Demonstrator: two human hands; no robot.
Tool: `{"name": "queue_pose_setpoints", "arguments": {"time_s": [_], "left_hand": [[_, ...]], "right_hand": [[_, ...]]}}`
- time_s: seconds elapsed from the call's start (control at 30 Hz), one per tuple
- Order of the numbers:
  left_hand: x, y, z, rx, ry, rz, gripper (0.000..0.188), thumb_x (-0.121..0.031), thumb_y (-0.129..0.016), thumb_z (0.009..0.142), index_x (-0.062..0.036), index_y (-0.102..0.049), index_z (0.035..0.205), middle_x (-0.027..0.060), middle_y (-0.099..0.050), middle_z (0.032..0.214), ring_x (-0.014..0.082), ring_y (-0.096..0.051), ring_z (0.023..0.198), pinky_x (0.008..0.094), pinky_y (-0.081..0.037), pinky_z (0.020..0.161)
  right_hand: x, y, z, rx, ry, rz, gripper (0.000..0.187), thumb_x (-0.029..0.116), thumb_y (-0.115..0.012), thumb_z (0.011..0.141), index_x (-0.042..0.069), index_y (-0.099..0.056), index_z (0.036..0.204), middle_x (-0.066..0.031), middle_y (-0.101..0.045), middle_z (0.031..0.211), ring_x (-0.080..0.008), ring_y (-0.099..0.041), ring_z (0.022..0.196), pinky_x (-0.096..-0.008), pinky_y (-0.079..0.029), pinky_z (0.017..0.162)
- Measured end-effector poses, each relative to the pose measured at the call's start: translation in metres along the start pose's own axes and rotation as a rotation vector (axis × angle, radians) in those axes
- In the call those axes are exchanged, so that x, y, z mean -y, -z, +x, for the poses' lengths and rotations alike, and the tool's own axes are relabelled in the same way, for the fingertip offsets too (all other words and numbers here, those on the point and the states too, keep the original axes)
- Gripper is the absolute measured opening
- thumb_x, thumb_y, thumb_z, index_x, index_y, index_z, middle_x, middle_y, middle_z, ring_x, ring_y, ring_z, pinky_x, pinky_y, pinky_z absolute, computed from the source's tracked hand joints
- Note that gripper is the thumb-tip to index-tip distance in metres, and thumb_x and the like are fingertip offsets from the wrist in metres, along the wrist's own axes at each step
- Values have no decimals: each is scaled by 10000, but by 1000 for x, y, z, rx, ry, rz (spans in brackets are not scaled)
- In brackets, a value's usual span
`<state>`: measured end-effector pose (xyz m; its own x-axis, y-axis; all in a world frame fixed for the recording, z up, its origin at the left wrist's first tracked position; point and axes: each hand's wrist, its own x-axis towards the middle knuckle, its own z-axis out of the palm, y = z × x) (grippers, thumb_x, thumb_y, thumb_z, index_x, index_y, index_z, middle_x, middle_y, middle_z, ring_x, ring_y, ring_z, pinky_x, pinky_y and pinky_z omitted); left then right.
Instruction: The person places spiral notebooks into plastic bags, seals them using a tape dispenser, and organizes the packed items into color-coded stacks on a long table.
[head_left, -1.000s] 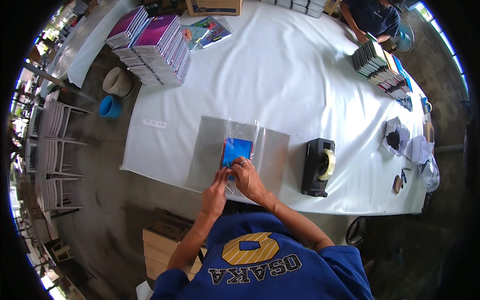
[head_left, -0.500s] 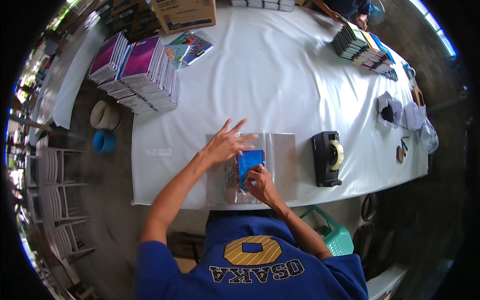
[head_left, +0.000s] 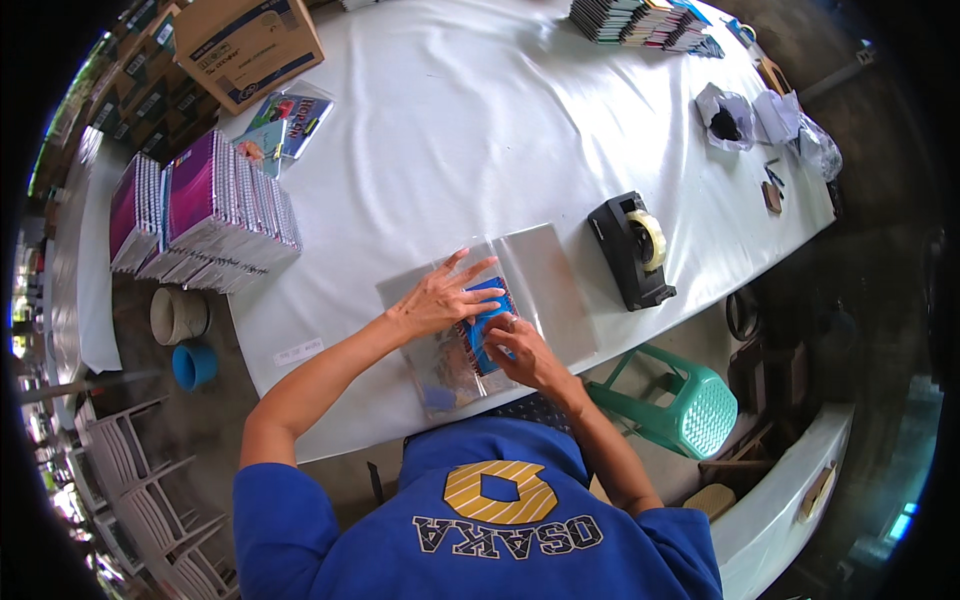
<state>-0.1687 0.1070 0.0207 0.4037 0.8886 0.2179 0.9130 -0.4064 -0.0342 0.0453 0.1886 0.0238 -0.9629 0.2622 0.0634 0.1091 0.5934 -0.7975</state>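
A small blue spiral notebook [head_left: 489,362] lies tilted on clear plastic sheets [head_left: 550,275] at the table's near edge. Reddish coil binding runs along its left side. My left hand [head_left: 447,298] rests over the notebook's upper part, fingers stretched out and spread. On the right half of the cover, my right hand [head_left: 522,352] has its fingers curled and pinched together. What they pinch, if anything, is hidden. To the right of the sheets stands a black tape dispenser [head_left: 620,255] with a roll of clear tape [head_left: 652,240].
Stacks of purple spiral notebooks [head_left: 225,215] stand at the left, near a cardboard box [head_left: 245,50] and booklets [head_left: 300,120]. More notebooks [head_left: 640,22] are piled at the far right, with plastic bags [head_left: 728,115] nearer. A green stool [head_left: 690,410] stands below the table edge.
The view has turned and shifted, so the table appears tilted. My left hand has come down from above the notebook onto its upper part. My right hand stays at the cover.
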Motion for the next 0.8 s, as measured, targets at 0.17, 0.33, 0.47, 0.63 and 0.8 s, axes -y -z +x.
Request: {"name": "queue_pose_setpoints", "arguments": {"time_s": [0.17, 0.33, 0.47, 0.63, 0.8], "left_hand": [[-9, -4, 0, -110, 123, -162, 353, -267, -643, 798, -324, -672, 1146, -139, -571, 1320, 205, -277, 1429, 528, -143, 1185], [-12, -9, 9, -168, 156, -130, 311, -270, -614, 818, -313, -689, 1117, -142, -579, 1309, 195, -280, 1427, 525, -174, 1181], [-14, -13, 10, -144, 205, -179, 310, -263, -608, 828, -312, -686, 1124, -143, -579, 1309, 226, -269, 1432, 563, -170, 1169], [-17, -16, 8, -84, 250, -188, 341, -259, -617, 824, -314, -673, 1156, -142, -567, 1324, 249, -242, 1441, 608, -165, 1151], [-18, -15, 9, -103, 263, -216, 384, -258, -654, 792, -310, -667, 1172, -143, -558, 1337, 248, -239, 1442, 607, -172, 1149]], "right_hand": [[-12, 28, -13, 49, 195, -225, 495, -98, -559, 691, 88, -664, 1138, -60, -595, 1277, -233, -512, 1238, -432, -357, 1068], [-14, 28, -10, 161, 192, -339, 524, -81, -558, 672, 127, -675, 1139, 23, -562, 1342, -141, -455, 1308, -442, -275, 1141], [-9, 34, -4, 265, 133, -381, 518, -71, -562, 679, 157, -680, 1130, 40, -546, 1360, -107, -433, 1320, -463, -232, 1154], [-18, 37, -9, 185, 185, -283, 571, -80, -561, 685, 153, -644, 1200, 35, -549, 1356, -116, -435, 1321, -457, -246, 1143], [-26, 36, -15, 143, 181, -319, 595, -82, -554, 705, 141, -611, 1254, 19, -554, 1340, -132, -441, 1314, -467, -261, 1125]]}}
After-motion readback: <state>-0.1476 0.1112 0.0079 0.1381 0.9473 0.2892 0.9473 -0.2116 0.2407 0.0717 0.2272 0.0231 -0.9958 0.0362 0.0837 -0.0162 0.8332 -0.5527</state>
